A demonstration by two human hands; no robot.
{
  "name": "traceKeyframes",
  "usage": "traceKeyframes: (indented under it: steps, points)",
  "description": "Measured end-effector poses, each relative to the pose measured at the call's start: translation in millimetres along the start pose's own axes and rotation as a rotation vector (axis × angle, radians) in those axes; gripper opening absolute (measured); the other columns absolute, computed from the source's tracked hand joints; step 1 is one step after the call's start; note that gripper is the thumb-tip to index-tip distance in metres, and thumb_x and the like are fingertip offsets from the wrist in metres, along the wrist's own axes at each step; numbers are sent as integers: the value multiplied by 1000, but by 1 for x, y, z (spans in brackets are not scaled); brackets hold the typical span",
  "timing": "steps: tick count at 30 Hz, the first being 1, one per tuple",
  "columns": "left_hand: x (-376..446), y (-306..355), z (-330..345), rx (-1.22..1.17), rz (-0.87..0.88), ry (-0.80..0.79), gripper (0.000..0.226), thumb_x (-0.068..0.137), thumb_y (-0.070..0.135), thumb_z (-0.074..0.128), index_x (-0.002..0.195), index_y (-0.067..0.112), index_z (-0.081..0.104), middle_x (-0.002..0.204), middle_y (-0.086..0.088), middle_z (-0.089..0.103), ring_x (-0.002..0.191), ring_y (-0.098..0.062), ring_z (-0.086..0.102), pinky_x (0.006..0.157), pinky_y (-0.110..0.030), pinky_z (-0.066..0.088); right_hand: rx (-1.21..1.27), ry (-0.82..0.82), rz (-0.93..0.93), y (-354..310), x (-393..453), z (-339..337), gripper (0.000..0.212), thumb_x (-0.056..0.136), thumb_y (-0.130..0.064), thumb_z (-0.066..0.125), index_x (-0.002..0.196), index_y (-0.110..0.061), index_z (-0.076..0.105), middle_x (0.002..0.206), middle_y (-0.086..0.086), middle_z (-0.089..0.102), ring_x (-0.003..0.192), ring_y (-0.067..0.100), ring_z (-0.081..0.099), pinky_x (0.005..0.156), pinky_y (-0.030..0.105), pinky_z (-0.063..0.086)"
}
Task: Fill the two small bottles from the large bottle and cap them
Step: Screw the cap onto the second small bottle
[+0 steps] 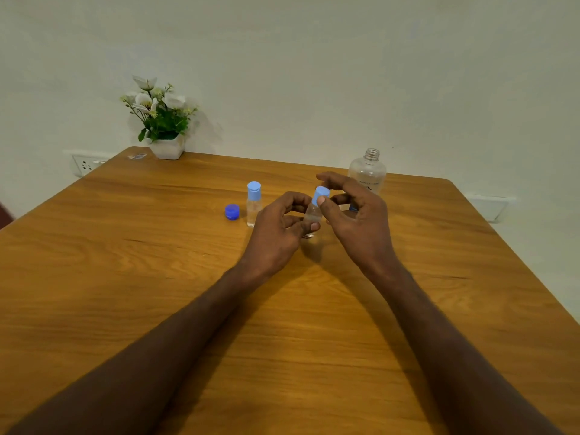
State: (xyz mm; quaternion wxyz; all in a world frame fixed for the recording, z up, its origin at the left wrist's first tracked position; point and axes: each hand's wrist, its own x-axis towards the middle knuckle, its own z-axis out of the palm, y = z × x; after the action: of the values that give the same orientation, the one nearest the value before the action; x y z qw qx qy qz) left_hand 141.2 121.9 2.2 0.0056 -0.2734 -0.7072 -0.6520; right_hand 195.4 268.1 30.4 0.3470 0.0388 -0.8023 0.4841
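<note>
From the head camera, looking down over a wooden table (125, 277), the left hand (279, 233) has its fingers curled round the body of a small clear bottle (313, 215), holding it just above the tabletop near the middle of the table. The bottle leans a little, its long axis running up and slightly to the person's right, so the light-blue cap (321, 194) at its top points toward the right hand (361, 215). That hand sits just beside and partly over the cap, thumb tip touching its near side and the forefinger arched over the top, a pinch on the cap rather than a full wrap. Judging by this, the cap is being seated or twisted down; the twist has to turn about the bottle's tilted axis, and the right hand is the one placed to do it while the left steadies. Just left of the left hand stands the second small bottle (253, 204), upright and already capped. Beside it lies a dark-blue lid (232, 211). The large bottle (367, 174) stands open behind the right hand. A potted plant (160, 120) sits at the far left edge.
</note>
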Motion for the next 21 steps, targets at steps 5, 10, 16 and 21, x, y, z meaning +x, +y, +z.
traceKeyframes:
  steps: [5, 10, 16, 21]
  points:
    - [0, 0, -1, -2, -10, 1, 32, 92, 4, 74, 121, 13, 65, 118, -1, 72, 106, -22, 75, 87, -42, 64, 7, -10, 14, 1, 0, 2, 43, 95, -17, 74, 136, -24, 66, 111, -8, 69, 91, 6, 69, 66, 11, 49]
    - [-1, 3, 0, 0, 1, 7, 32, 92, 3, 74, 119, 17, 65, 117, 0, 72, 106, -23, 74, 86, -39, 64, 29, -14, 37, 1, 2, 1, 54, 93, -23, 78, 143, -23, 56, 113, -4, 66, 92, 11, 70, 64, 13, 51]
    - [-1, 1, -1, 6, -8, 2, 34, 92, 5, 75, 123, 10, 64, 118, -3, 72, 103, -22, 75, 81, -37, 65, 15, -14, 31, 2, 1, 2, 52, 95, -17, 74, 143, -21, 55, 108, -3, 65, 93, 11, 70, 66, 14, 51]
    - [0, 0, -1, -1, -4, 8, 33, 92, 4, 75, 122, 12, 65, 116, 0, 72, 100, -20, 76, 79, -36, 66, 32, -23, 29, 1, 1, 1, 55, 95, -19, 75, 145, -23, 52, 117, -3, 64, 96, 12, 70, 66, 15, 51]
